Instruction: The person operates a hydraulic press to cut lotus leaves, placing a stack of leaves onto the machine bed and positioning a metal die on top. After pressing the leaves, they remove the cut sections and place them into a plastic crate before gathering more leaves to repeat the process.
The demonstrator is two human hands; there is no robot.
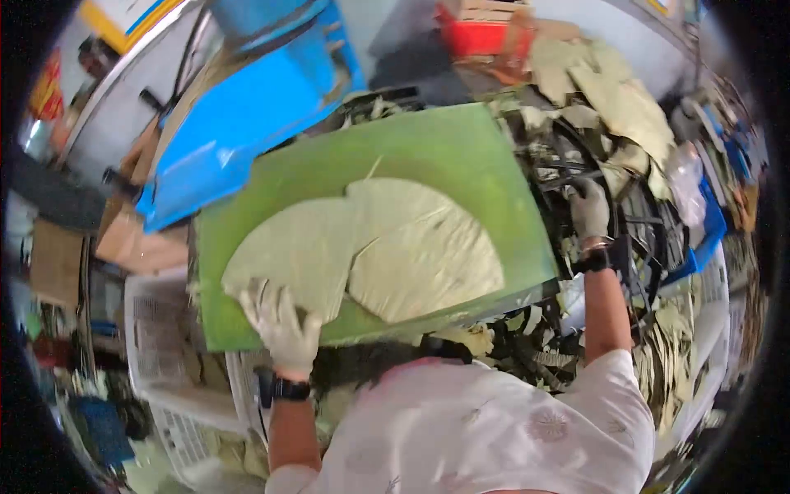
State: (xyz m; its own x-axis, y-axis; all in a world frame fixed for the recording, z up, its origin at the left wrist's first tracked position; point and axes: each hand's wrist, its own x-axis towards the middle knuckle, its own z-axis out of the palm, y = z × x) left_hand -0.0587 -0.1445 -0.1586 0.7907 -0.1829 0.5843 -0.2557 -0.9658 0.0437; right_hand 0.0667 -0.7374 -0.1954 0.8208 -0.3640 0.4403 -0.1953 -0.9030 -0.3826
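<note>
A green cutting board (pixel 428 140) lies in front of me, with two pale grey-green, leather-like sheet pieces on it. My left hand (pixel 284 329), in a white glove, rests with spread fingers on the lower edge of the left sheet piece (pixel 296 247). The right sheet piece (pixel 428 255) has a rounded outer edge and some wrinkles; the two meet along a cut seam. Off the board's right side, my gloved right hand (pixel 589 212) has its fingers curled on a dark curved frame (pixel 615 185) among dark strips.
A blue machine part (pixel 239 132) stands at the back left. Pale sheet scraps (pixel 625 99) are piled at the back right, near a red crate (pixel 481 37). White plastic baskets (pixel 156 321) stand at lower left. Scrap strips (pixel 543 354) lie below the board's front edge.
</note>
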